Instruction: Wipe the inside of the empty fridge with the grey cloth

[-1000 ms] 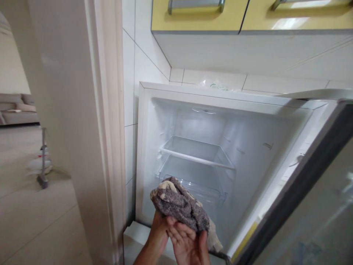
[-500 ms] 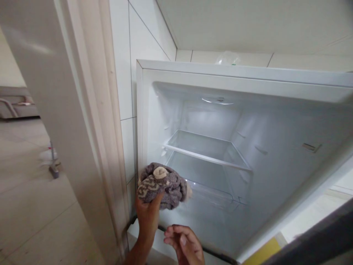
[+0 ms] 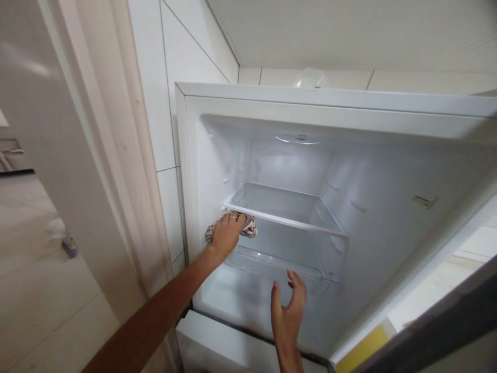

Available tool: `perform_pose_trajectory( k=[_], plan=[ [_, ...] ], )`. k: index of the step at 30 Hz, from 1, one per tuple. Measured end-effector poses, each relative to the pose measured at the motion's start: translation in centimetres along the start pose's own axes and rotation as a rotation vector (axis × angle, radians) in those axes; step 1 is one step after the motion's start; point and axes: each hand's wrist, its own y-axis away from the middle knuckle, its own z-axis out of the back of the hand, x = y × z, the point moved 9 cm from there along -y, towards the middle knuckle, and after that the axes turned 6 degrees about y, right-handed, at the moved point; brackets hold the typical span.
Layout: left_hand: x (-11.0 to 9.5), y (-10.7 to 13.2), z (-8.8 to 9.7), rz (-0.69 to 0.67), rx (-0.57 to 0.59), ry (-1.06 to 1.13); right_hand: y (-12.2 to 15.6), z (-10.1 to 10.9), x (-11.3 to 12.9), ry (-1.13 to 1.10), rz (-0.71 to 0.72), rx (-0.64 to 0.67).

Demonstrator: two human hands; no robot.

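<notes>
My left hand grips a bunched grey-and-cream patterned cloth inside the fridge. Hand and cloth are at the left inner wall, by the front left corner of the upper glass shelf; whether the cloth touches the wall or the shelf edge I cannot tell. Lower and to the right, my right hand hangs in front of the fridge opening, thumb and fingers apart, holding nothing. Behind it lies a lower clear shelf.
A door frame rises close on the left, with white wall tiles beside the fridge. A clear plastic bag sits on top of the fridge. Below the compartment is a white lower front. A dark edge crosses the bottom right.
My left hand has carried the cloth up and deeper into the fridge, its back now facing me. My right hand has moved right and upward, its fingers spreading. The view has shifted slightly.
</notes>
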Motion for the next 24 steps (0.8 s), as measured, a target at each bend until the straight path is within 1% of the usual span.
perform_pose_trajectory(
  k=[2, 3, 5, 10, 12, 15, 18, 21, 24],
  plan=[
    [-0.1, -1.2, -1.0, -0.026, 0.032, -0.003, -0.4, -0.2, 1.8, 0.129, 0.194, -0.009],
    [-0.2, -1.7, -1.4, -0.043, 0.046, 0.002, -0.6, -0.4, 2.2, 0.192, 0.256, -0.006],
    [-0.4, -2.6, -2.4, -0.073, 0.075, 0.008, -0.7, -1.2, 2.2, 0.314, 0.317, 0.014],
    [-0.7, -5.4, -5.1, -0.12, 0.162, 0.019, -0.6, -3.7, 0.3, 0.542, 0.416, 0.08],
    [-0.7, -6.6, -6.4, -0.126, 0.189, 0.027, -0.5, -4.3, 0.0, 0.593, 0.458, 0.078],
    [-0.2, -8.6, -8.5, -0.107, 0.219, 0.032, -0.5, -4.4, 0.2, 0.609, 0.498, 0.019],
    [0.8, -10.6, -10.3, -0.055, 0.212, 0.012, -0.6, -4.3, 0.5, 0.634, 0.506, -0.017],
    [1.7, -12.6, -11.5, -0.012, 0.188, -0.02, -0.5, -4.4, 0.6, 0.658, 0.503, -0.019],
    [2.1, -14.2, -12.2, -0.003, 0.158, -0.033, -0.5, -4.5, 0.6, 0.667, 0.507, -0.031]
  ],
)
